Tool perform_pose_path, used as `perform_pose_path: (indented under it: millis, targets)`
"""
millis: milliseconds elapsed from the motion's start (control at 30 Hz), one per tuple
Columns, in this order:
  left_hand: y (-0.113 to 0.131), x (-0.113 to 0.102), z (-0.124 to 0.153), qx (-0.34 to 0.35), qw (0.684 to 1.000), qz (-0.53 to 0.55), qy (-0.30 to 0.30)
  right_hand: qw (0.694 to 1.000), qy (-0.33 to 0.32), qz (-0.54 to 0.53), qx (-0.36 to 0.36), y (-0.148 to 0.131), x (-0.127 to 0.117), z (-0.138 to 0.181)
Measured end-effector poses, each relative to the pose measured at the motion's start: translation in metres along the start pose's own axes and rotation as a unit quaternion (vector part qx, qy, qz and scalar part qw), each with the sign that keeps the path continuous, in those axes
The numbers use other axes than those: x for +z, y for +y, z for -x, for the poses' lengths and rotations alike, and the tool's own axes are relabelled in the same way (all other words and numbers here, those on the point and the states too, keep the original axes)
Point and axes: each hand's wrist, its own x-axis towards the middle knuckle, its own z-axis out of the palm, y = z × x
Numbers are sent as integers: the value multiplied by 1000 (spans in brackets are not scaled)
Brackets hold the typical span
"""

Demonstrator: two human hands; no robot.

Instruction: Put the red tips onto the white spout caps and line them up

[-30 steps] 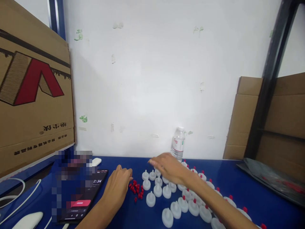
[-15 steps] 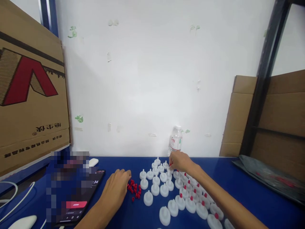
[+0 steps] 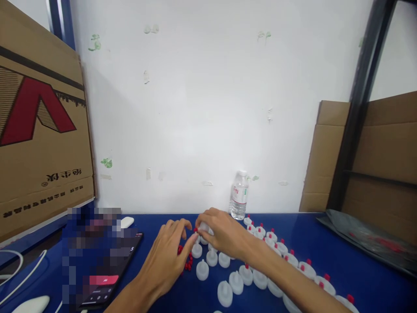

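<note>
My right hand (image 3: 224,230) pinches a round white plastic cap (image 3: 204,226); my left hand (image 3: 167,250) spreads open by a small red plastic tip (image 3: 196,229); many right caps (image 3: 306,269) have tips; several left caps (image 3: 202,271) look bare.

The clear water bottle (image 3: 239,195) has a white label marked red and green. Behind it, the wall (image 3: 208,108) is white with green smudges. In front of it, on the blue tabletop (image 3: 355,265), nozzle lids (image 3: 202,270) are translucent white, tip caps (image 3: 189,263) bright red. Far left of it, the brown cardboard box (image 3: 65,152) carries a black band and a red, line-hatched emblem (image 3: 39,108).
</note>
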Motion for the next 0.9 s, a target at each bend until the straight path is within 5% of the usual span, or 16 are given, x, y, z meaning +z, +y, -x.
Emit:
perform_pose_path:
  millis: [333, 633, 800, 900]
  targets:
    - [0, 6, -2, 44, 999, -22, -6, 997, 0, -22, -71, -9, -1, 0]
    - [4, 7, -7, -45, 974, 221, -20, 982, 51, 106, -145, -2, 2, -3]
    - [7, 12, -10, -78, 941, 330, 4, 976, 109, 147, -118, -6, 7, -2]
    - [6, 11, -8, -104, 919, 381, 14, 977, 112, 180, -31, 12, 1, -2]
